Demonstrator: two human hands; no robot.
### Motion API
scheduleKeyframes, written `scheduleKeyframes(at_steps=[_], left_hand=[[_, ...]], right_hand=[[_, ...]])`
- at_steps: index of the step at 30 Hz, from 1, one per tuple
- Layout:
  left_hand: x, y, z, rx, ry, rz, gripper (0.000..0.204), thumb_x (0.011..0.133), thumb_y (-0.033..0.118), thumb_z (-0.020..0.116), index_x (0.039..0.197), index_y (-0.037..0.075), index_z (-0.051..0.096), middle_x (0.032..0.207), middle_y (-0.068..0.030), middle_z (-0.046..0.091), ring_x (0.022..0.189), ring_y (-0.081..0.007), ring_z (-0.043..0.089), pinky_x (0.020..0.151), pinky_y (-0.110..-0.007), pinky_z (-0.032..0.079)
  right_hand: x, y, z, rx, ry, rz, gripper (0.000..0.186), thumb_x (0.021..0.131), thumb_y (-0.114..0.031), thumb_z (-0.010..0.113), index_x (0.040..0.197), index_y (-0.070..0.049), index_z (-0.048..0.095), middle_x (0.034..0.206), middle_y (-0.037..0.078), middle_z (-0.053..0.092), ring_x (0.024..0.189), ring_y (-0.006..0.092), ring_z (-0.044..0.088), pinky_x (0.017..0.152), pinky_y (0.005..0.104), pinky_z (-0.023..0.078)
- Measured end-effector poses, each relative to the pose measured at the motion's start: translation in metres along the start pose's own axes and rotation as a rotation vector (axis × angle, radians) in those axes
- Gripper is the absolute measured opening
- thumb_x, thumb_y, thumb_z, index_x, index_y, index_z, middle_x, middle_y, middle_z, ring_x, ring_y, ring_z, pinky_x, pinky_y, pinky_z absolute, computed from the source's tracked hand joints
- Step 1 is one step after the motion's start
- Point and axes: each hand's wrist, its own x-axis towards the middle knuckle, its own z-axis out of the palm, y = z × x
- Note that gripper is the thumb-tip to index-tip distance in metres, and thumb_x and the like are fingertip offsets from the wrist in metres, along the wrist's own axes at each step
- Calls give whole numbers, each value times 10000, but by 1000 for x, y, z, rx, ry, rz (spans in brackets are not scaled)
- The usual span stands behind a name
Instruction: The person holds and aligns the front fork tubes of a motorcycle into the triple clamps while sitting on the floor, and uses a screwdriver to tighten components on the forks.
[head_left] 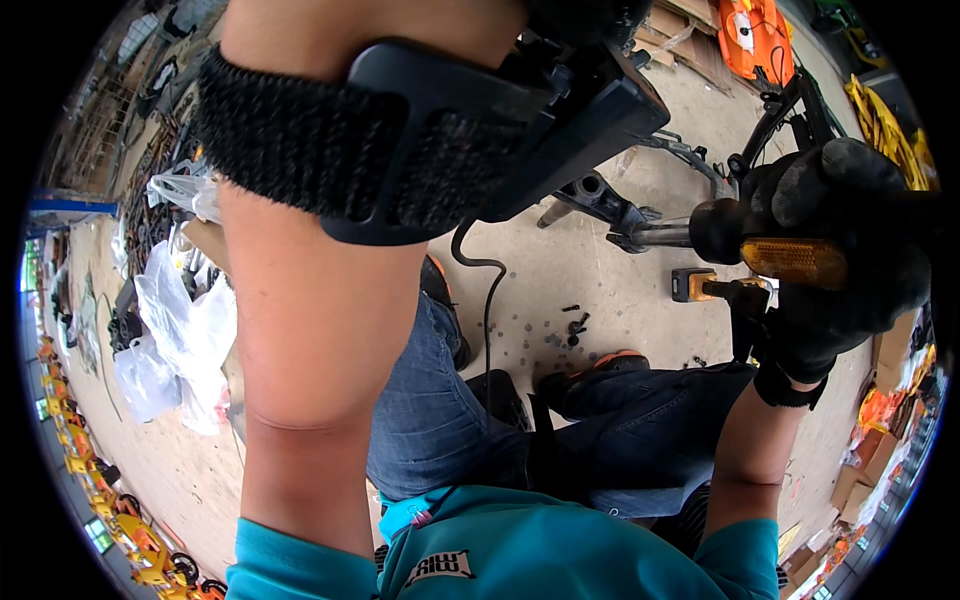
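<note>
Crumpled plastic bags [185,330] lay at nine o'clock, contents indistinct; cardboard boxes [855,490] sat at four. The right hand [850,215], gloved, at three o'clock, grasped a black-collared metal shaft [716,232] that jutted from the grip toward nine, an amber reflector [795,262] below the fingers. The left hand [588,16] was cropped at twelve, its grip impossible to tell.

Illumination is bright, diffuse and fairly even on the concrete floor [650,325]; shadows are soft, and the light's direction cannot be told. White plastic bags [185,330] at left show pale highlights. The black right glove [862,290] loses detail in its darkest parts. Fisheye distortion bends the yellow row [140,545] at far left; the rim carries bluish fringing and falls to black.
</note>
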Motion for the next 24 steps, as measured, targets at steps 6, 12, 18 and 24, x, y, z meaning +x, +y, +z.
scheduleKeyframes(at_steps=[6, 12, 18, 24], left_hand=[[4, 5, -6, 114, -32, -95, 585, 990, 411, 688, 1474, 124, 527, 1445, -106, 580, 1178, -183, 634, 918, -368, 595], [2, -1, -16, 21, -201, -79, 540, 1010, 383, 664, 1467, 126, 536, 1442, -107, 574, 1164, -180, 632, 954, -346, 575], [2, -11, 0, 151, -90, 25, 492, 1018, 348, 645, 1427, 90, 556, 1391, -127, 599, 1128, -196, 649, 939, -338, 576], [6, -17, 5, 89, -71, 58, 429, 1031, 310, 609, 1378, 59, 581, 1324, -142, 635, 1086, -216, 671, 918, -334, 579]], right_hand=[[-4, -4, 1, -128, 101, 69, 886, 957, -795, 433, 1370, -20, 553, 949, 94, 622, 831, 216, 624, 723, 355, 553], [0, 1, -4, 46, -40, -6, 881, 958, -787, 443, 1371, -16, 548, 964, 106, 618, 839, 226, 628, 730, 353, 556], [-1, 3, -8, 100, -83, -11, 891, 951, -793, 451, 1376, -15, 541, 987, 105, 611, 846, 224, 621, 726, 367, 553], [-5, 0, -6, -39, 51, 49, 896, 940, -806, 455, 1343, -15, 569, 966, 109, 626, 849, 227, 628, 727, 362, 554]])
